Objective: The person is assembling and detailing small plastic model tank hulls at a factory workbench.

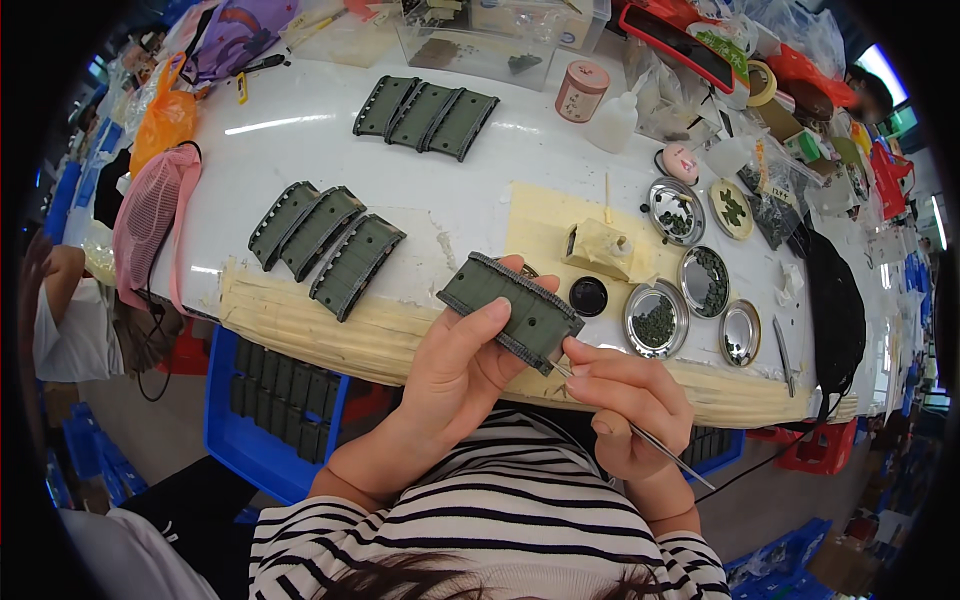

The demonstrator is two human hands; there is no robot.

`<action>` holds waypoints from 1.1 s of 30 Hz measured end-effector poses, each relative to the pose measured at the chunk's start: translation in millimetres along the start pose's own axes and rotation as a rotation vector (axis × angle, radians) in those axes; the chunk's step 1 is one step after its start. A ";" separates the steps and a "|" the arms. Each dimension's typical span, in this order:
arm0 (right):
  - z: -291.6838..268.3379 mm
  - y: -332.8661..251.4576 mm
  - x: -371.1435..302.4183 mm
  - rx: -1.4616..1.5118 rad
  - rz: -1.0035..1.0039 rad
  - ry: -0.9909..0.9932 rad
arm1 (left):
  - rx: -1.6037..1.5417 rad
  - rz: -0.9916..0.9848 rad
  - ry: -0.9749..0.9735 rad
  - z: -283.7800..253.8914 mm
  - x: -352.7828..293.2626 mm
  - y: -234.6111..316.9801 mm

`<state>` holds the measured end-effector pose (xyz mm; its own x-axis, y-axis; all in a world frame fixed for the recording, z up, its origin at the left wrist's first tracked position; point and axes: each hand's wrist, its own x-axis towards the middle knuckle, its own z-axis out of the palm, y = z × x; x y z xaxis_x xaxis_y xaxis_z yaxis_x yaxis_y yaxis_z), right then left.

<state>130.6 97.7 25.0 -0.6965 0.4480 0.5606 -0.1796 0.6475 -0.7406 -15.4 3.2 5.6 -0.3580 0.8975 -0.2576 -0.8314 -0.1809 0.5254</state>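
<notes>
My left hand point(445, 365) is closed round a dark green, curved plastic panel point(512, 308), thumb on top and fingers beneath. The panel has ridged, darker long edges and small round holes. In my right hand point(635, 400) is a pair of metal tweezers point(672, 456), pinched between thumb and fingers. Their tips are at the panel's lower right corner; whether they grip a small piece there is too small to tell. Three similar panels, one of them nearest point(358, 266), lie side by side to the left. A further group of panels point(425, 117) lies farther back.
Round metal dishes point(686, 336) with small green pieces stand at right, beside a black round pot point(588, 296) and a tape-covered block point(603, 250). Another metal tool point(783, 356) lies farther right. A blue crate point(222, 420) of panels stands below the table's taped edge point(290, 318).
</notes>
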 end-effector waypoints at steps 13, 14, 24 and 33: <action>-10.6 -1.3 -9.1 0.214 -0.042 0.081 | -0.258 -0.076 -0.132 -6.6 6.5 -0.3; -10.6 -2.0 -9.6 0.230 -0.049 0.107 | -0.326 -0.079 -0.164 -7.3 6.4 -1.0; -10.0 -14.4 -11.9 0.119 -0.112 0.065 | -0.757 -0.372 -0.237 -6.2 8.6 -0.2; -8.2 -17.4 -12.7 0.070 -0.113 0.040 | -0.758 -0.383 -0.077 -3.0 9.4 -0.8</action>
<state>148.3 85.8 33.8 -0.6408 0.4002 0.6551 -0.3040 0.6513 -0.6953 -19.3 10.6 0.4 0.0125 0.9715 -0.2366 -0.9589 -0.0554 -0.2784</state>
